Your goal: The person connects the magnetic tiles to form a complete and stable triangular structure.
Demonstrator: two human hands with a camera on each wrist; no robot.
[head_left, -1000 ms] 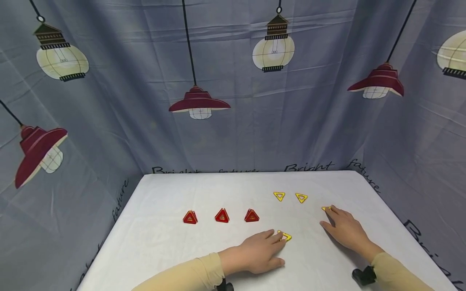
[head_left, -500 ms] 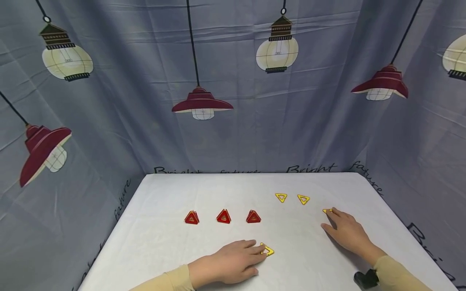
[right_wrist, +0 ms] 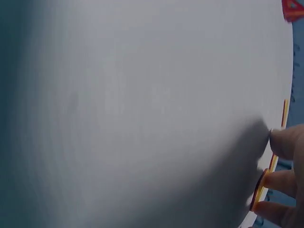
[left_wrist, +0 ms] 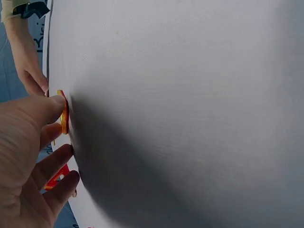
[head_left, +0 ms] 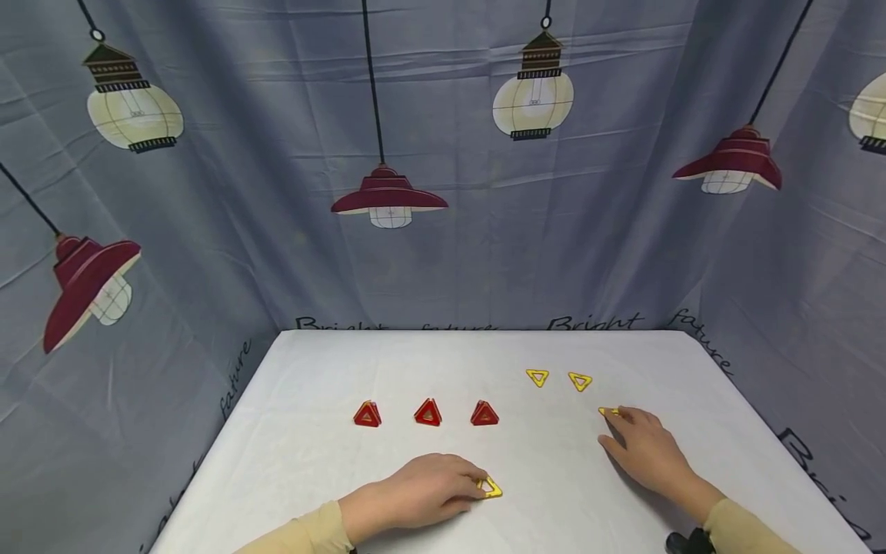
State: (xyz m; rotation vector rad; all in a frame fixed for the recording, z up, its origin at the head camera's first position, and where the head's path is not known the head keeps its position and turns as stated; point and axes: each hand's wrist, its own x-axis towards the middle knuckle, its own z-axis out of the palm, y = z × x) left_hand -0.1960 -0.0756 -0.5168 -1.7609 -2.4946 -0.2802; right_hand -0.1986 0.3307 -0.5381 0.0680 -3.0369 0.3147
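In the head view my left hand (head_left: 432, 488) pinches a yellow triangle frame (head_left: 490, 487) between thumb and fingers near the front of the table. The left wrist view shows that triangle (left_wrist: 65, 116) edge-on and slightly raised at the thumb tip. To the right, my right hand (head_left: 645, 448) rests its fingertips on another yellow triangle (head_left: 606, 411), mostly covered by the fingers. Its thumb stands apart from that triangle (right_wrist: 259, 190) in the right wrist view. Three small red pyramids (head_left: 368, 414) (head_left: 428, 412) (head_left: 484, 413) built of triangles stand in a row at mid-table.
Two more yellow triangles (head_left: 537, 377) (head_left: 580, 381) lie flat toward the back right. The white table (head_left: 304, 477) is bordered by a grey-blue curtain (head_left: 436, 269) printed with lamps. A black wrist device (head_left: 688, 542) sits at the right cuff.
My left hand has drawn its yellow triangle left and nearer to me, and its fingers have curled to pinch it. The right hand has slid its triangle slightly left and nearer.
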